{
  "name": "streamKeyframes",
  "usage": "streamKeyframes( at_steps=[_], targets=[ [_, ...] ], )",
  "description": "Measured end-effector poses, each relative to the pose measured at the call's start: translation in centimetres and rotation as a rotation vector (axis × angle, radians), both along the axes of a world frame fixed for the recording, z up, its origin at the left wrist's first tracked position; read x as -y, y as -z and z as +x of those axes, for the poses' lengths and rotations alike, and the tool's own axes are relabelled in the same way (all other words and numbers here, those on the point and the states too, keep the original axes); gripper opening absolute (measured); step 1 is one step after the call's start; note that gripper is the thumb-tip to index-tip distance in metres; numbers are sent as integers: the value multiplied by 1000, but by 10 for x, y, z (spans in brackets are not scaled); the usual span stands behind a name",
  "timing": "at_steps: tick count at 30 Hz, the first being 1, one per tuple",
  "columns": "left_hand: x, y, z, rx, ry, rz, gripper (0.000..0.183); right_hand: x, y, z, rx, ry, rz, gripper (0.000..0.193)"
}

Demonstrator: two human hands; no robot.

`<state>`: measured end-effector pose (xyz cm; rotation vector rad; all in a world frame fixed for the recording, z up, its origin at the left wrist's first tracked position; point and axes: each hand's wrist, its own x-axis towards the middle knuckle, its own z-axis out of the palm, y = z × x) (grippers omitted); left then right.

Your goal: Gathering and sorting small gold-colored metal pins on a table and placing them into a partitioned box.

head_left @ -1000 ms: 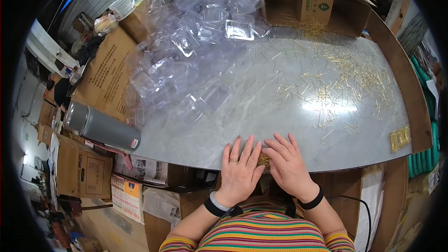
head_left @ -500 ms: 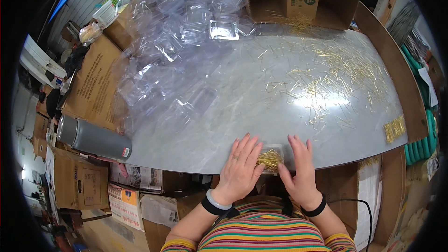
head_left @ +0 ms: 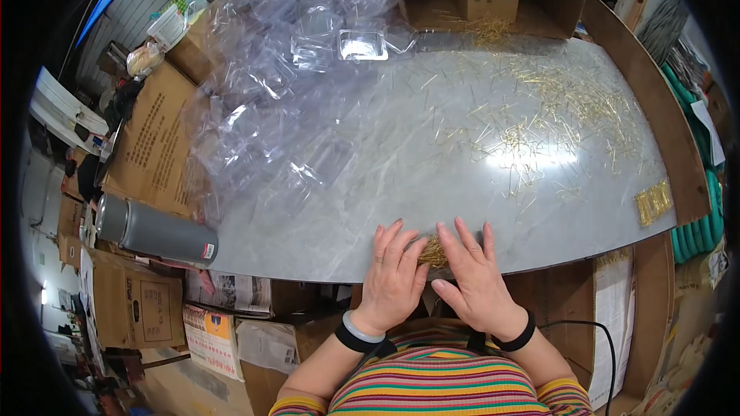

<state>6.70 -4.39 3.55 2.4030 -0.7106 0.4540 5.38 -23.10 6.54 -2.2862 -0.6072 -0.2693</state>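
Observation:
Directly before me, at the front edge of the grey table (head_left: 370, 231), lies a small bundle of thin gold wire hooks (head_left: 434, 252). The clear plastic box around it is mostly hidden by my hands. My left hand (head_left: 391, 273) rests along the bundle's left side, fingers stretched and a little apart. From the other side my right hand (head_left: 479, 285) leans in, its fingers spread and the index finger against the wires. Both hands are open, with neither closed round anything. Many more loose gold hooks (head_left: 551, 119) are strewn over the table's right half.
A large heap of clear plastic boxes (head_left: 270, 85) covers the back left. A grey bottle (head_left: 162, 231) lies at the left edge. A neat gold bundle (head_left: 654, 202) sits at the right edge. An open carton (head_left: 547, 15) stands behind, and a cardboard strip (head_left: 647, 92) borders the right side.
My right hand has shifted left to the bundle, covering more of the box. My left hand's fingers have spread slightly. The whole view has shifted a little.

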Motion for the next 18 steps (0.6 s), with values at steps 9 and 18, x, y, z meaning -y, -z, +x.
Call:
streamKeyframes(
  at_steps=[9, 18],
  targets=[
    [2, 6, 1, 41, 10, -65, 51, -1, 21, 3, 288, 186, -93, 44],
    [2, 5, 2, 59, 5, -44, 53, -4, 21, 4, 143, 132, 52, 49]
  ],
)
